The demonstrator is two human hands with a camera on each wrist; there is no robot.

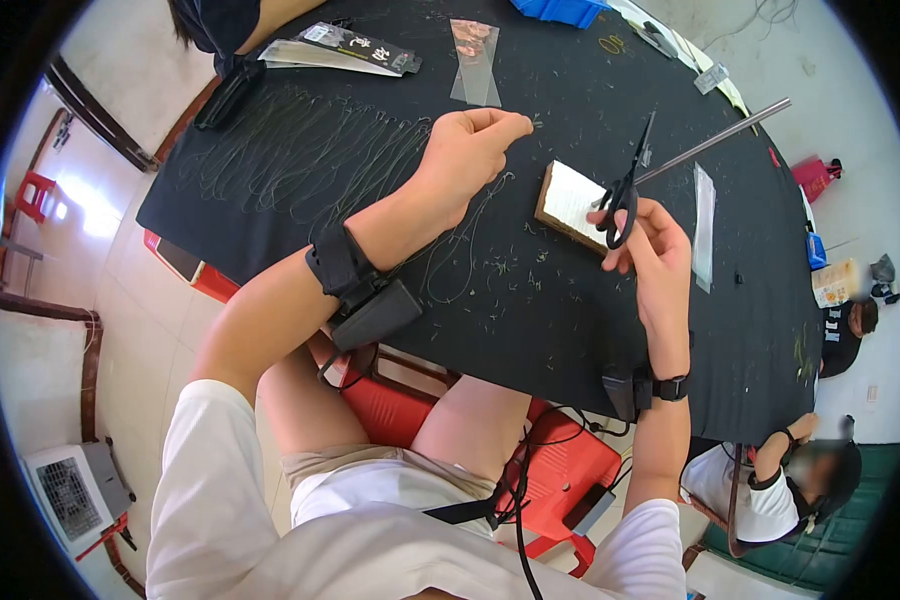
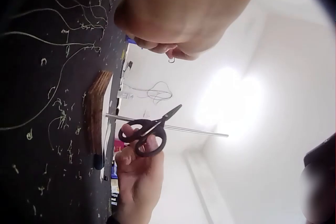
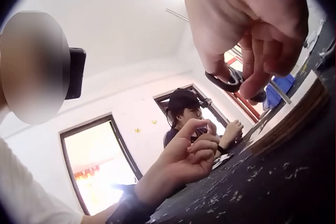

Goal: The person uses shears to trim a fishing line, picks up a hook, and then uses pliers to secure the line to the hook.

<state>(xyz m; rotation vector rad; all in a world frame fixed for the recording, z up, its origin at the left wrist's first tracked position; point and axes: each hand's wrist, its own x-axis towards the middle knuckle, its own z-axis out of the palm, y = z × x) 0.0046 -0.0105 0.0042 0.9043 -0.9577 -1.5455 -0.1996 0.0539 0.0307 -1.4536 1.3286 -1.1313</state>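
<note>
My left hand (image 1: 467, 152) is raised over the black-covered table, thumb and forefinger pinching a small fish hook (image 2: 171, 60). In the right hand (image 1: 656, 255) are black-handled scissors (image 1: 625, 185), their loops around the fingers and the blades pointing away from me. Below the scissors sits a wooden block (image 2: 94, 119) with a white top, and a thin metal rod (image 1: 730, 134) rises aslant from it. Left of the block, a loose fishing line (image 1: 432, 285) curls on the cloth near my left wrist. Many more thin fishing lines (image 1: 280, 150) lie spread out at the left.
Clear plastic sleeves (image 1: 475, 85) and a black-and-white packet (image 1: 360, 48) lie toward the far side. A narrow clear strip (image 1: 704, 225) is right of the block. Short line clippings (image 1: 500, 268) litter the cloth (image 1: 530, 350). Another person (image 3: 184, 113) sits across the table.
</note>
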